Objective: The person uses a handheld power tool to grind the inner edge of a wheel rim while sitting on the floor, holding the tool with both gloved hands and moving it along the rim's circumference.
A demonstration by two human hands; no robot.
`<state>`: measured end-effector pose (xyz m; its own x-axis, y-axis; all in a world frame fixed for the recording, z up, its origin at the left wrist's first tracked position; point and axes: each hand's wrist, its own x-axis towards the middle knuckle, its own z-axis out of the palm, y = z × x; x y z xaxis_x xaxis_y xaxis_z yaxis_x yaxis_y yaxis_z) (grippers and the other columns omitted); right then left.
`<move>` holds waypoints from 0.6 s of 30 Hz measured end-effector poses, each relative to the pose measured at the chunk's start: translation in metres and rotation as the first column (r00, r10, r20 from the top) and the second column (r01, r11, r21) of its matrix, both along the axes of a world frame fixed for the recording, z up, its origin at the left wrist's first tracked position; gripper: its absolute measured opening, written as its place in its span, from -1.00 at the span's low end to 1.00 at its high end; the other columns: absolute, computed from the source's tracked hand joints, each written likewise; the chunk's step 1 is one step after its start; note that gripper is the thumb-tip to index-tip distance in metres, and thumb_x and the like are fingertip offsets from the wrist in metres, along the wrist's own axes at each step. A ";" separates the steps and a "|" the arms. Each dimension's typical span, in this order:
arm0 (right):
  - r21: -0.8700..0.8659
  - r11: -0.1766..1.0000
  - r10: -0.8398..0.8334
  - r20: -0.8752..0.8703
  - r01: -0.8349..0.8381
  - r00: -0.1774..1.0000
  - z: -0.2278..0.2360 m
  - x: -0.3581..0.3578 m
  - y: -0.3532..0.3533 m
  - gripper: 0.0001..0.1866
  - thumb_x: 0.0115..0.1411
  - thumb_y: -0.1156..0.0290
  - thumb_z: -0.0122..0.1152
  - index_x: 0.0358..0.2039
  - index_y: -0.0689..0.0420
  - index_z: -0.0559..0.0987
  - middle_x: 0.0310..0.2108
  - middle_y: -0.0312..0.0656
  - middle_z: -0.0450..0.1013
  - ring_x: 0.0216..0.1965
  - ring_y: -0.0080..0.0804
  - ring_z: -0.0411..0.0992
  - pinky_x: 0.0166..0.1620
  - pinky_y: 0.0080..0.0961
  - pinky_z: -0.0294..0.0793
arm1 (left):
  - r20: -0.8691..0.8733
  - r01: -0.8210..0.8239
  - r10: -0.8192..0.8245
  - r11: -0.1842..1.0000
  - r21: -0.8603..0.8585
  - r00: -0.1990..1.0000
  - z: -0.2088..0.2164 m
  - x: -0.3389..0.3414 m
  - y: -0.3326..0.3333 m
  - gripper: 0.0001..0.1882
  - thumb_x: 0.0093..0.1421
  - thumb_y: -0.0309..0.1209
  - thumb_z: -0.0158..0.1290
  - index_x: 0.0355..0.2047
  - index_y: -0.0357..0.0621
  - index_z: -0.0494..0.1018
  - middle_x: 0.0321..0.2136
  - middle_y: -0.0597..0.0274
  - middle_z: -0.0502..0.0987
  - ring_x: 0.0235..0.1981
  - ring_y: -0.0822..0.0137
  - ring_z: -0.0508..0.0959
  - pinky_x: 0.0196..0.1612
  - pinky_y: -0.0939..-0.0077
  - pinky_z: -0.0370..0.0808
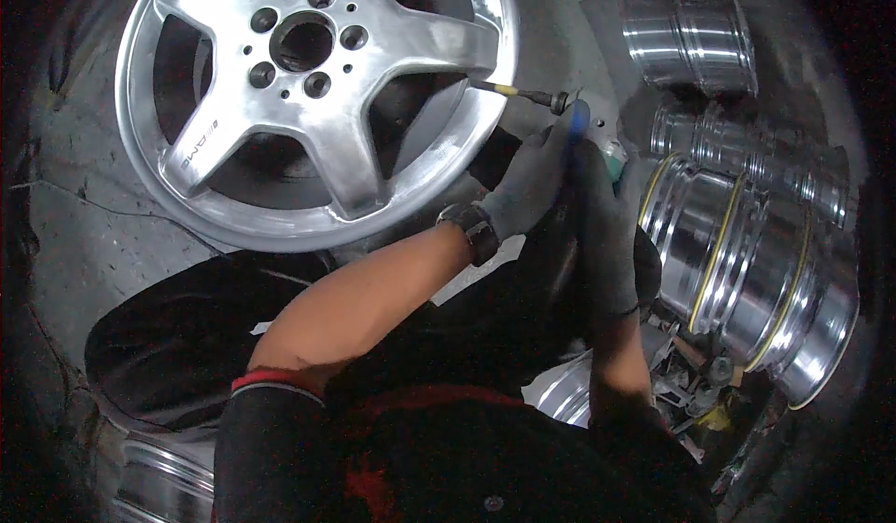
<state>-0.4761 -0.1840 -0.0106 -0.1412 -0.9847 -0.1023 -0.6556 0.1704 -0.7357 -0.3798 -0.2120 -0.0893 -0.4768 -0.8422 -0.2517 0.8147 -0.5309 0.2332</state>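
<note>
A large silver five-spoke alloy wheel rim [341, 154] lies face up at the upper left. My left hand [534, 176], in a grey glove with a black watch at the wrist, closes round the front of a die grinder [536, 97]. Its thin shaft points left, and the yellowish tip lies at the wheel's outer edge beside the end of the right spoke. Whether the tip touches the metal I cannot tell. My right hand [607, 229], also gloved, grips the tool's body farther back. Most of that body is hidden by the gloves; a blue part and a teal part show.
Several polished wheel barrels [714, 234] stand in a row at the right, some with yellow bands. Another barrel [686, 38] is at the upper right. Loose parts and scraps [695, 388] lie at the lower right. A thin cable [121, 210] crosses the grey floor at the left.
</note>
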 end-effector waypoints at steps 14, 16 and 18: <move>0.097 0.992 -0.103 0.325 0.075 0.940 -0.008 0.029 0.039 -0.43 0.34 0.51 0.27 0.28 0.21 0.25 0.10 -0.08 0.43 0.09 -0.39 0.44 0.11 -0.43 0.54 | -0.075 -0.056 0.059 0.998 0.040 0.995 -0.016 0.008 0.043 -0.46 0.52 0.01 -0.21 0.23 -0.14 0.38 0.07 0.26 0.53 0.09 0.41 0.51 0.23 0.44 0.41; 0.047 0.997 -0.076 0.473 0.061 0.878 -0.012 0.022 0.025 -0.39 0.32 0.51 0.29 0.29 0.20 0.22 0.10 -0.08 0.43 0.09 -0.37 0.45 0.11 -0.43 0.53 | -0.024 -0.009 0.010 0.999 0.035 1.000 -0.010 0.012 0.029 -0.46 0.50 0.04 -0.17 0.14 -0.16 0.44 -0.01 0.29 0.54 0.01 0.46 0.50 0.16 0.50 0.42; 0.025 0.998 -0.065 0.444 0.060 0.894 -0.010 0.023 0.020 -0.38 0.32 0.50 0.30 0.29 0.20 0.22 0.11 -0.07 0.43 0.09 -0.37 0.45 0.11 -0.43 0.54 | 0.026 0.038 -0.039 0.999 0.036 0.999 -0.006 0.013 0.022 -0.45 0.48 0.07 -0.13 0.06 -0.17 0.50 -0.08 0.32 0.55 -0.06 0.51 0.48 0.09 0.56 0.42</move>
<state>-0.4532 -0.1644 -0.0203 -0.1392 -0.9739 -0.1793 -0.2483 0.2096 -0.9457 -0.3663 -0.1899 -0.0951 -0.5015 -0.8137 -0.2940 0.7871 -0.5702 0.2354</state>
